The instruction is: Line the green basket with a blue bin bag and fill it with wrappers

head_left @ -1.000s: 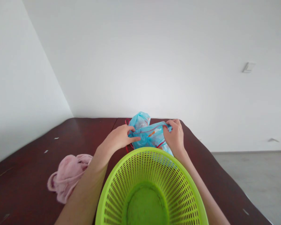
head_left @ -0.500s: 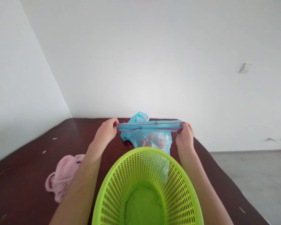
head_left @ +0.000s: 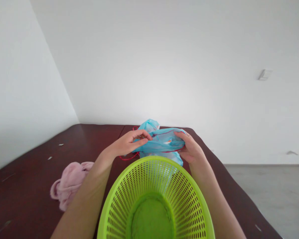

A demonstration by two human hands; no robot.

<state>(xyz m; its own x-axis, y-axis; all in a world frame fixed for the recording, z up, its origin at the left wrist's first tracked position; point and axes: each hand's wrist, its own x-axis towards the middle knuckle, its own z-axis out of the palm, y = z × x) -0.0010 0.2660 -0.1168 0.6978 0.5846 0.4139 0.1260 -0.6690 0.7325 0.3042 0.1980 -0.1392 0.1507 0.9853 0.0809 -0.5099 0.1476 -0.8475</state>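
Observation:
A thin blue plastic drawstring bag (head_left: 161, 146) with a red cord lies on the far part of the dark table, its mouth loosely spread. My right hand (head_left: 190, 147) grips the right side of the mouth, thumb on top and fingers beneath. At the left side is my left hand (head_left: 129, 142), its thumb and curved fingers apart and the fingertips close to the bag; whether they touch it I cannot tell. Something pale and orange shows through the plastic. Nearer to me stands a lime green slotted plastic basket (head_left: 153, 212) with nothing inside; its rim hides the bag's lower part.
On the dark red-brown table (head_left: 35, 186), a pink fluffy cloth item (head_left: 71, 184) lies left, partly behind my left forearm. White walls (head_left: 151, 66) rise behind and to the left. Grey floor (head_left: 276, 186) shows beyond the table's right edge.
The bag's mouth was stretched taut between both hands and is now slack and spread. My hands have moved closer together, and my left hand has let go of the edge.

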